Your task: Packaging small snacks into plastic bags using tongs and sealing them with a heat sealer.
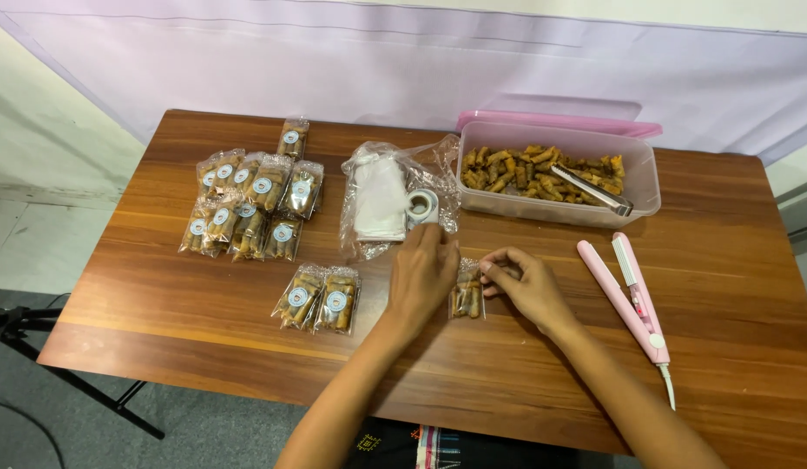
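On a wooden table (pixel 724 287), seen from above, two bare hands meet over a small clear packet of fried snack sticks (pixel 467 295) lying near the table's middle. The left hand (pixel 421 274) rests palm down just beside the packet, its fingers curled loosely over the left edge; what they grip, if anything, cannot be told. The right hand (pixel 525 282) pinches the packet's upper right corner between thumb and fingertips.

Behind the hands sits a crinkled clear bag (pixel 395 195) holding white paper and a roll of round stickers (pixel 421 206). Further right stands a clear plastic tub (pixel 559 208) of loose snack sticks with metal tongs (pixel 594 187) inside and a pink lid (pixel 559 122) behind it. A pink hand-held heat sealer (pixel 633 295) lies to the right. Finished packets with round labels (pixel 247 204) lie in a cluster to the left, with two more (pixel 318 300) nearer the front edge.

Handling this packet well likely means keeping it flat, its open end smooth and its sticks settled downward.
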